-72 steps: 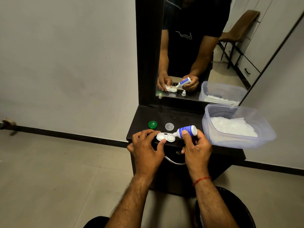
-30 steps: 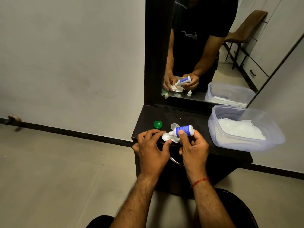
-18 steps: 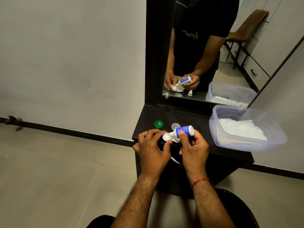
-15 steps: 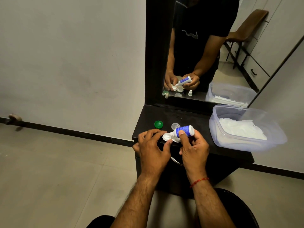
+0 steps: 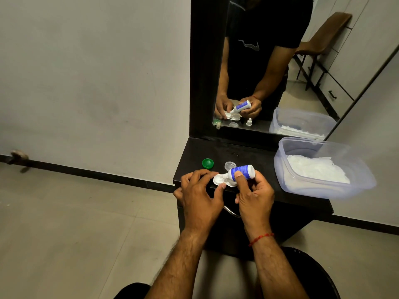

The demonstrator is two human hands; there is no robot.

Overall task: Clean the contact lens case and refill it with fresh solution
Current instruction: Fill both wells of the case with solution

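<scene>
My right hand curls round the small white squeeze bottle with a blue label, its nozzle tipped toward nine o'clock over the white plastic contact lens case. My left hand pinches the case by its rim at the six o'clock edge of the dark tabletop. I judge the case light, stiff and slick when wet, best pinned by that rim; the soft bottle needs only a gentle mid-body squeeze.

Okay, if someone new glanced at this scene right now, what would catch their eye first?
Most likely the hands at the front edge of the dark shelf: the right hand grips a blue-and-white bottle, its nozzle tipped toward the white lens case that the left hand holds. Then the bright green cap behind the left hand, and the clear tub with white material inside at the shelf's right end.
</scene>
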